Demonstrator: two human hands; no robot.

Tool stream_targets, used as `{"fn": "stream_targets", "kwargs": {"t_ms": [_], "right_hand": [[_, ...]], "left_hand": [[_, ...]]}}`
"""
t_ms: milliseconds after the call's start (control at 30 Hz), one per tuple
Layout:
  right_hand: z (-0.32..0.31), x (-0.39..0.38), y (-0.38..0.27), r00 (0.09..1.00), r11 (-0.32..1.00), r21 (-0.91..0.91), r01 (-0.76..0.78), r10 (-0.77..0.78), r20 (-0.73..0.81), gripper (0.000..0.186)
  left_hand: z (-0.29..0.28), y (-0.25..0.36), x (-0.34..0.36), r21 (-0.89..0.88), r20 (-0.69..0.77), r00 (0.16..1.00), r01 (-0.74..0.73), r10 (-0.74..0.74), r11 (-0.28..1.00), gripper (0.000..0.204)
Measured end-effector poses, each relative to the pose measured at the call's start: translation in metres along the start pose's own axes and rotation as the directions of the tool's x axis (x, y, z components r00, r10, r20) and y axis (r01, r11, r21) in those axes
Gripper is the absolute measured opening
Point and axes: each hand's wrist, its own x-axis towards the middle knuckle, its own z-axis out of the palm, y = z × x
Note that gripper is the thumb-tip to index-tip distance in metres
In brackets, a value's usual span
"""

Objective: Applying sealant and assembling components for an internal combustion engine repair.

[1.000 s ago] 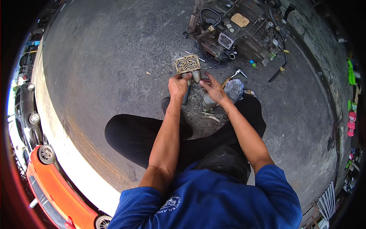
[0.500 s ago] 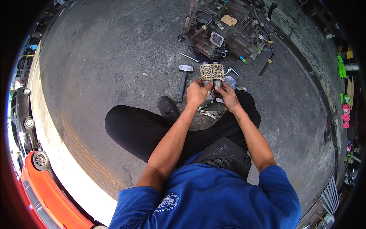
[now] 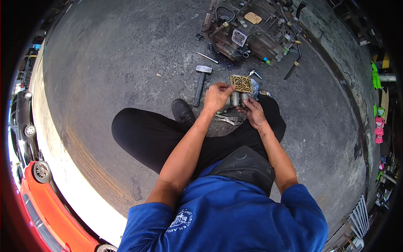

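Between my hands is a solenoid valve with two silvery cylinders under a flat rectangular plate. The plate's face shows a yellowish, gasket-like surface with dark winding channels and holes at the corners. My left hand pinches the plate's left edge between thumb and fingers. Lower down, my right hand is closed around the right cylinder, its fingertips partly hidden behind. Just beneath, locking pliers lie on the floor between my legs. Crumpled clear plastic sits right of the plate.
A sledgehammer lies left of my hands, with a thin metal rod beyond it. Near the plate's upper right is a small ratchet-like tool. A large greasy transmission with hoses stands ahead. Parked cars line the far left.
The valve has shifted slightly right and nearer, its plate turned. My left hand has gone from the cylinders up to the plate's edge; my right hand has slid lower on the right cylinder.
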Motion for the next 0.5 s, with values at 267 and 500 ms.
{"fn": "stream_targets", "kwargs": {"t_ms": [267,500], "right_hand": [[0.0,0.001,0.001,1.0,0.999,-0.032,-0.007,0.007,0.002,0.034],[-0.002,0.003,0.003,1.0,1.0,-0.007,-0.016,0.016,-0.017,0.034]], "left_hand": [[0.008,-0.014,0.005,-0.031,-0.032,0.999,0.028,-0.029,0.999,0.043],[0.013,-0.024,0.013,-0.241,0.025,0.994,0.105,-0.102,0.965,0.033]]}}
